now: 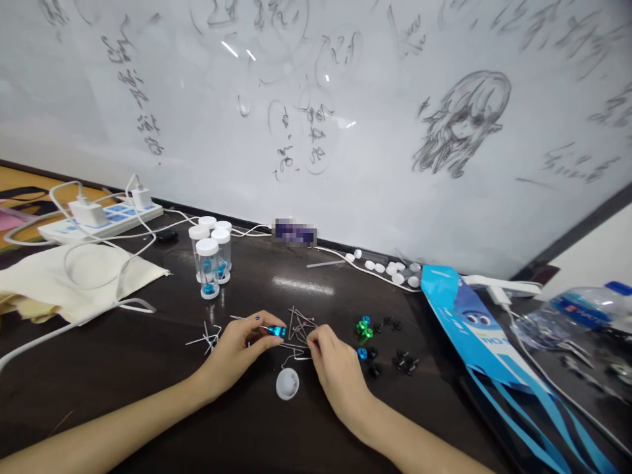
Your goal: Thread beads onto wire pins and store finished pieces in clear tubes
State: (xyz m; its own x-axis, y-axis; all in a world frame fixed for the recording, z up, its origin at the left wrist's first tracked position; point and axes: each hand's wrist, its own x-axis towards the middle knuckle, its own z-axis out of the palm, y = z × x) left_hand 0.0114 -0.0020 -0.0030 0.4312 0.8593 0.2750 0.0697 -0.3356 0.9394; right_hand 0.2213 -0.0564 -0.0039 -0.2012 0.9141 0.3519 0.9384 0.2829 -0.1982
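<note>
Pinched between the thumb and fingers of my left hand (247, 341) is a small shiny blue metal part (277, 331) with a thin metal rod running through or beside it. My right hand (332, 355) is closed at the fingertips, touching or just beside a loose pile of thin bent metal wires (299, 325); whatever it grips is hidden. Below and between the hands sits a small white round cup (287, 384) with something small inside. More bent wires (207, 338) lie left of my left hand.
Several clear tubes with white caps (208, 263) stand at the back left. Green parts (364, 329) and black parts (405, 362) lie to the right. White caps (394, 268) rest by the whiteboard. A blue bag (469, 329), bottle (587, 306), power strip (103, 220) and cloth (89, 276) flank the table.
</note>
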